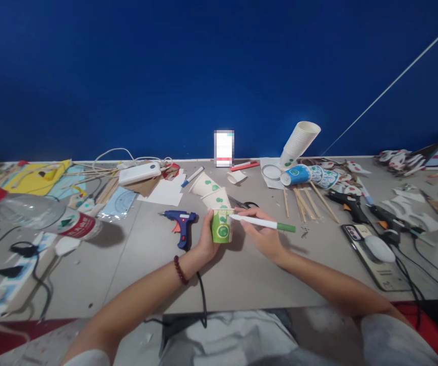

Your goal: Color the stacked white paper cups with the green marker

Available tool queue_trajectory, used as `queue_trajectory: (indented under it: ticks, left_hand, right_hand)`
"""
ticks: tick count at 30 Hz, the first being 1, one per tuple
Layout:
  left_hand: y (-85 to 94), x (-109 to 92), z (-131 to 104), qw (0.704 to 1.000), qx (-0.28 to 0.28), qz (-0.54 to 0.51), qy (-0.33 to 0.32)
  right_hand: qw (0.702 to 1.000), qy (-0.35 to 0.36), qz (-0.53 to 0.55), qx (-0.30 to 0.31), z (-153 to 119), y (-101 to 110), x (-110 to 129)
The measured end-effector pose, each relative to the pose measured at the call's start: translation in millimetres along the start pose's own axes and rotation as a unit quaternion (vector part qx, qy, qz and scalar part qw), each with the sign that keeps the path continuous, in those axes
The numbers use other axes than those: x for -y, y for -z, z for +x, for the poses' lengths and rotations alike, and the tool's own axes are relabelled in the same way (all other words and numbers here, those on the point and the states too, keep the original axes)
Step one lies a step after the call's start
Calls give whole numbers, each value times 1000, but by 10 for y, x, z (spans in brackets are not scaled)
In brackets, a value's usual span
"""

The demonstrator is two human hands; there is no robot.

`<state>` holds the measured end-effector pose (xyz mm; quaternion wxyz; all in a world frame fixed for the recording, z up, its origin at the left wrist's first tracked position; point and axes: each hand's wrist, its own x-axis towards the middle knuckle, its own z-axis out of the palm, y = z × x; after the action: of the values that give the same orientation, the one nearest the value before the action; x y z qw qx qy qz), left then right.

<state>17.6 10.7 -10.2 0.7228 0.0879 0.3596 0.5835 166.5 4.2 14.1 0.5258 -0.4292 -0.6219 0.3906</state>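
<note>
My left hand (207, 238) is wrapped round a green paper cup (222, 231) with a round emblem, held above the table. In my right hand (262, 236) is a white marker with a green end (272, 222), its tip at the cup's upper side; whether it touches, I cannot tell. Just behind the green cup lie white paper cups with green spots (216, 197). A blue glue gun (183, 223) rests on the table left of my left hand. Scissors (250, 205) lie partly hidden behind my right hand.
A plastic bottle (70, 221) and a power strip (24, 274) occupy the left. A tilted cup stack (301, 142), blue cups (297, 175) and wooden sticks (306, 203) lie back right. Black glue guns (386, 221) with cables and a phone (371, 259) are at right.
</note>
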Motion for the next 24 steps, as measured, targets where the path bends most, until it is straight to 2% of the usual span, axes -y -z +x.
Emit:
queue_trajectory:
  ticks: [6,24]
  left_hand:
    - [-11,-12,-2,1000,-5,2,16]
    - [6,-2,13,1000,-2,1,-3]
  right_hand:
    - [1000,5,-10,-5,-4,4,-15]
    - [999,9,32,26,-13,3,-16]
